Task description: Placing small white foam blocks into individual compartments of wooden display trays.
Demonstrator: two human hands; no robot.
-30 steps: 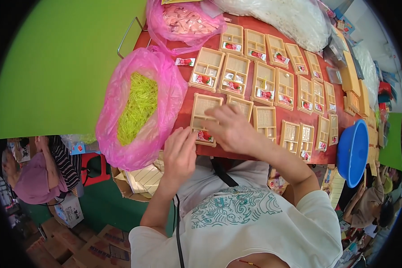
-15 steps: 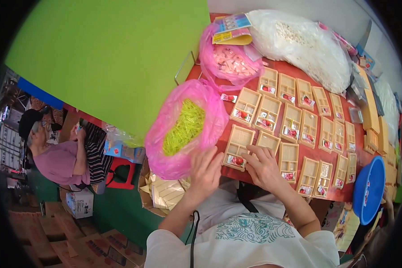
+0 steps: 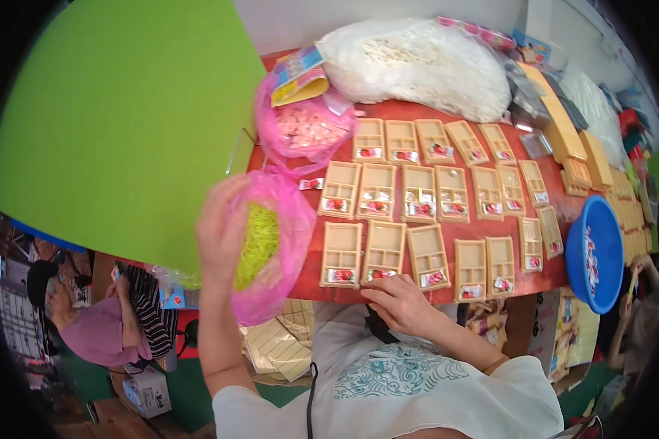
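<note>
My left hand [image 3: 220,227] is raised at the left side of a pink plastic bag [image 3: 282,241] full of yellow-green pieces, its fingers against the bag's edge. My right hand [image 3: 399,300] rests at the near edge of the red table [image 3: 461,110], just below a beige compartment tray [image 3: 383,252] in the front row. Several like trays [image 3: 417,194] lie in rows across the table, most holding a small red and white packet.
A second pink bag [image 3: 307,132] of pale pink pieces and a big white sack [image 3: 417,66] lie at the back. A blue basin [image 3: 593,252] sits at the right edge. Stacked beige trays [image 3: 571,139] run along the far right. A seated person [image 3: 88,322] is lower left.
My left hand has left the front tray and risen to the side of the pink bag. My right hand has drawn back to the table's near edge. The view has swung right.
</note>
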